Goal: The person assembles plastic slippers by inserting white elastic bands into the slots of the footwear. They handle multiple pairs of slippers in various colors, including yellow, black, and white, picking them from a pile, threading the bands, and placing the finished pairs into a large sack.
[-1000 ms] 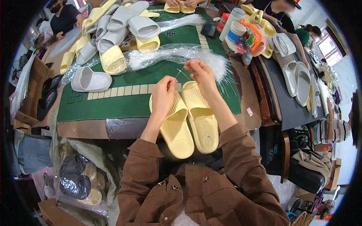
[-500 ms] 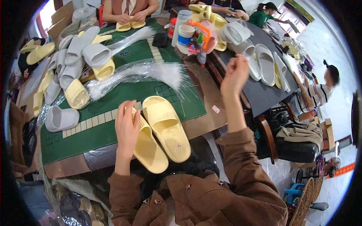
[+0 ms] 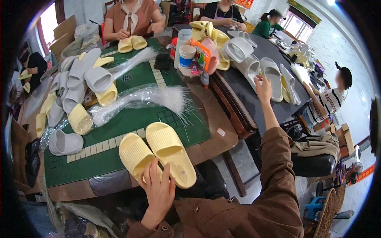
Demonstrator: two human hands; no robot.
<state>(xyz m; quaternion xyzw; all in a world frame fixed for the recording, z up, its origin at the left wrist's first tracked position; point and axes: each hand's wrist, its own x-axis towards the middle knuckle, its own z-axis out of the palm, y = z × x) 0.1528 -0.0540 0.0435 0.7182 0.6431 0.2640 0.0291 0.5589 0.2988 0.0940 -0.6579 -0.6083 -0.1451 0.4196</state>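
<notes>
Two yellow slide slippers, a left one (image 3: 133, 152) and a right one (image 3: 168, 146), lie side by side at the near edge of the green-topped table. My left hand (image 3: 156, 189) rests over their heel ends, its fingers apart and touching the left slipper. On the right, my right hand (image 3: 264, 89) is raised with thumb and fingertips pinched together. Whatever it holds, if anything, is too small to make out. Beyond that hand are pale grey slippers (image 3: 273, 75) on the dark table.
A plastic-wrapped bundle of thin white strands (image 3: 170, 101) crosses the green mat (image 3: 107, 158). Grey and yellow slippers (image 3: 77, 75) are heaped at left. A blue-and-white cup (image 3: 186, 55) stands at the back. Co-workers sit around, one across the table with yellow slippers (image 3: 131, 43).
My left hand has gone from the left slipper's strap to the heel ends. My right hand has moved right and slightly down, still pinched. The view has shifted a little.
</notes>
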